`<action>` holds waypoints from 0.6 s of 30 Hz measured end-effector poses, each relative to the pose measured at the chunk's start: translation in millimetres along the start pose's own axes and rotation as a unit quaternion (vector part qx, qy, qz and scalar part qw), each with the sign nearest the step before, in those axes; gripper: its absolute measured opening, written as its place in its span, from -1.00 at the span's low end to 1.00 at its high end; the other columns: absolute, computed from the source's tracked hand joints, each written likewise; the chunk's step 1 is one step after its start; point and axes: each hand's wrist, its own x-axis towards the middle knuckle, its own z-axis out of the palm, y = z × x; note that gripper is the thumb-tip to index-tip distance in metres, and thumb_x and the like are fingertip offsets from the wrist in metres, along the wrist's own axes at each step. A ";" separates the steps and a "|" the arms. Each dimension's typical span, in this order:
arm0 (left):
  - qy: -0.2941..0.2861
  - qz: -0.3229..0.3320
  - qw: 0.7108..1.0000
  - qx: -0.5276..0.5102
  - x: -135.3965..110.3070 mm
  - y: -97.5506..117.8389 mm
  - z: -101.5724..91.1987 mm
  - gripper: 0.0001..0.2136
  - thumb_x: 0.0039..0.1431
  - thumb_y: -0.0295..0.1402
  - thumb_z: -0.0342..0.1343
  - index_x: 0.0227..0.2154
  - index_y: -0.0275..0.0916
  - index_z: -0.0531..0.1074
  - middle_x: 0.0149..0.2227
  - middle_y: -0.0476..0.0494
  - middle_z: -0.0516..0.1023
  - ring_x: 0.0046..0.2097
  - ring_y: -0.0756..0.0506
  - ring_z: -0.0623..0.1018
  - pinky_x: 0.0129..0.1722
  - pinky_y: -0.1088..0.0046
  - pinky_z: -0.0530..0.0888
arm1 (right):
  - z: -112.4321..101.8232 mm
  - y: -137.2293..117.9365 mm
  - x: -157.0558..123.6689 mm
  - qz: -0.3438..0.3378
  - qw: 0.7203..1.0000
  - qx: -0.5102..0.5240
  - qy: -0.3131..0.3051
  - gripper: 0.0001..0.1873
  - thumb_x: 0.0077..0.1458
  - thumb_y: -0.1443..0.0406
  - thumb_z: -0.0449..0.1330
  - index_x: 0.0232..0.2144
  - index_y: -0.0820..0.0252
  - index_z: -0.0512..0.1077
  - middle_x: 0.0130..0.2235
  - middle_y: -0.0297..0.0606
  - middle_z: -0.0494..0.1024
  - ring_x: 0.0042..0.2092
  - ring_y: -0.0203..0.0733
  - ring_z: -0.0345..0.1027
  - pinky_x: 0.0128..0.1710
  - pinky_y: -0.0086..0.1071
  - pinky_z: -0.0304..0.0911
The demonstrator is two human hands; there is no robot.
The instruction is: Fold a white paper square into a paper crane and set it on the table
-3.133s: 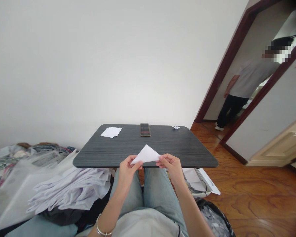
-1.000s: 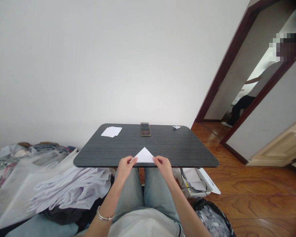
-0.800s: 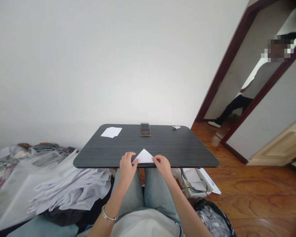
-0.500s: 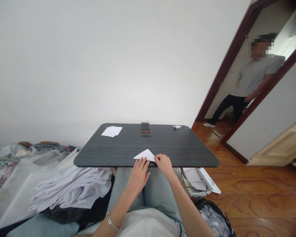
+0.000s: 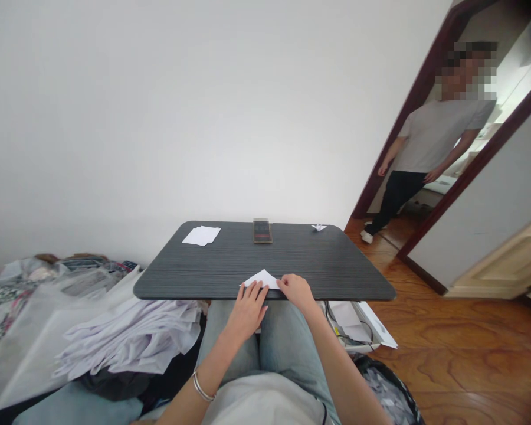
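Note:
A white sheet of paper folded into a triangle point(image 5: 262, 277) lies near the front edge of the dark table point(image 5: 230, 260), its peak pointing away from me. My left hand point(image 5: 246, 308) rests with spread fingers on the paper's near edge, covering part of it. At the paper's right corner, my right hand point(image 5: 295, 290) has its thumb and fingers pinched on the paper. Farther back stand out a stack of white paper squares point(image 5: 202, 236) at the left, a phone point(image 5: 262, 231) in the middle and a small folded-paper figure point(image 5: 319, 227) at the right.
Heaped white cloth point(image 5: 133, 336) and plastic-wrapped things lie left of the table. Below its right side are a white box point(image 5: 351, 324) with cables and a black bag point(image 5: 387, 386) of scraps. A person point(image 5: 438, 141) is in the doorway at the right.
My left hand has slid slightly left along the paper's near edge, while my right hand keeps its pinch on the corner. In the doorway, the person has stepped left and nearer.

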 end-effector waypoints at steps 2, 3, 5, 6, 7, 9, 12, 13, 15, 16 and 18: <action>-0.007 -0.002 1.000 0.002 1.4 0.7 -1.7 -0.59 0.20 -0.35 -0.09 0.12 -0.23 0.14 0.14 -0.26 0.28 0.16 -0.22 0.25 0.12 0.06 0.16 | -1.5 1.6 -1.5 0.006 1.000 0.006 0.024 -0.73 0.08 0.26 0.07 -0.58 0.19 0.44 -0.49 -0.21 0.54 -0.38 -0.14 0.42 -0.38 -0.40 0.14; -0.011 -0.003 1.000 0.002 2.0 0.9 -2.4 -0.59 0.20 -0.35 -0.09 0.12 -0.23 0.14 0.14 -0.25 0.28 0.16 -0.22 0.26 0.12 0.06 0.16 | -2.0 2.9 -3.3 0.010 0.999 0.008 0.036 -0.76 0.09 0.27 0.05 -0.53 0.20 0.44 -0.45 -0.20 0.54 -0.35 -0.14 0.42 -0.36 -0.39 0.16; -0.016 -0.004 1.000 0.004 3.0 1.2 -3.3 -0.59 0.20 -0.36 -0.08 0.12 -0.23 0.15 0.14 -0.25 0.28 0.15 -0.22 0.26 0.12 0.06 0.16 | -0.9 5.7 -9.8 0.010 0.997 0.022 0.074 -0.79 0.12 0.31 0.01 -0.38 0.21 0.44 -0.35 -0.19 0.54 -0.28 -0.15 0.41 -0.29 -0.37 0.21; -0.017 -0.004 1.000 0.005 3.2 1.4 -3.4 -0.59 0.20 -0.36 -0.08 0.12 -0.23 0.14 0.14 -0.25 0.28 0.16 -0.22 0.26 0.12 0.06 0.16 | 1.2 7.0 -14.7 0.006 0.995 0.033 0.099 -0.77 0.13 0.34 -0.03 -0.32 0.22 0.43 -0.30 -0.18 0.54 -0.25 -0.17 0.41 -0.25 -0.37 0.23; -0.018 -0.004 1.000 0.006 3.3 1.6 -3.3 -0.58 0.20 -0.36 -0.08 0.12 -0.24 0.14 0.15 -0.25 0.28 0.16 -0.22 0.26 0.12 0.05 0.17 | 4.6 8.0 -20.6 -0.021 0.985 0.072 0.152 -0.75 0.13 0.37 -0.05 -0.28 0.24 0.42 -0.27 -0.15 0.54 -0.24 -0.18 0.41 -0.21 -0.36 0.25; -0.019 -0.003 1.000 0.009 3.1 2.0 -2.6 -0.58 0.20 -0.37 -0.08 0.13 -0.24 0.13 0.16 -0.25 0.27 0.17 -0.22 0.25 0.12 0.05 0.16 | 14.6 8.4 -34.2 -0.095 0.964 0.125 0.216 -0.70 0.12 0.39 -0.08 -0.20 0.25 0.41 -0.19 -0.12 0.53 -0.14 -0.15 0.39 -0.12 -0.29 0.27; -0.021 -0.004 1.000 0.014 2.6 2.8 -0.7 -0.57 0.19 -0.37 -0.08 0.13 -0.24 0.13 0.17 -0.26 0.25 0.18 -0.22 0.24 0.13 0.04 0.15 | 32.2 5.0 -51.8 -0.181 0.952 0.124 0.214 -0.60 0.10 0.44 -0.08 -0.03 0.28 0.35 -0.05 -0.06 0.47 -0.01 -0.12 0.32 -0.01 -0.21 0.26; -0.021 -0.005 1.000 0.016 2.5 3.0 0.1 -0.57 0.19 -0.38 -0.08 0.13 -0.24 0.13 0.17 -0.26 0.25 0.18 -0.22 0.23 0.13 0.04 0.15 | 37.1 3.4 -55.2 -0.197 0.952 0.116 0.204 -0.58 0.09 0.46 -0.08 0.00 0.27 0.33 -0.02 -0.07 0.45 0.03 -0.13 0.30 0.02 -0.20 0.24; -0.018 -0.006 1.000 0.019 2.4 3.4 1.7 -0.57 0.19 -0.38 -0.08 0.14 -0.24 0.13 0.17 -0.27 0.25 0.18 -0.22 0.23 0.13 0.04 0.16 | 44.0 0.7 -58.0 -0.203 0.954 0.101 0.194 -0.54 0.07 0.48 -0.08 0.01 0.26 0.32 0.02 -0.08 0.42 0.06 -0.12 0.27 0.05 -0.15 0.23; -0.015 -0.006 1.000 0.021 2.5 3.6 2.5 -0.57 0.19 -0.39 -0.09 0.13 -0.24 0.13 0.16 -0.27 0.25 0.18 -0.22 0.24 0.12 0.03 0.16 | 46.1 -0.1 -57.7 -0.200 0.956 0.093 0.191 -0.54 0.06 0.48 -0.08 0.01 0.27 0.32 0.03 -0.08 0.42 0.07 -0.11 0.26 0.06 -0.14 0.21; -0.009 -0.009 1.000 0.023 2.6 4.0 4.2 -0.58 0.19 -0.40 -0.09 0.13 -0.25 0.14 0.16 -0.27 0.26 0.17 -0.22 0.25 0.12 0.03 0.17 | 48.4 -0.7 -56.2 -0.188 0.960 0.076 0.193 -0.54 0.06 0.49 -0.08 0.00 0.30 0.33 0.02 -0.06 0.42 0.08 -0.11 0.26 0.09 -0.11 0.19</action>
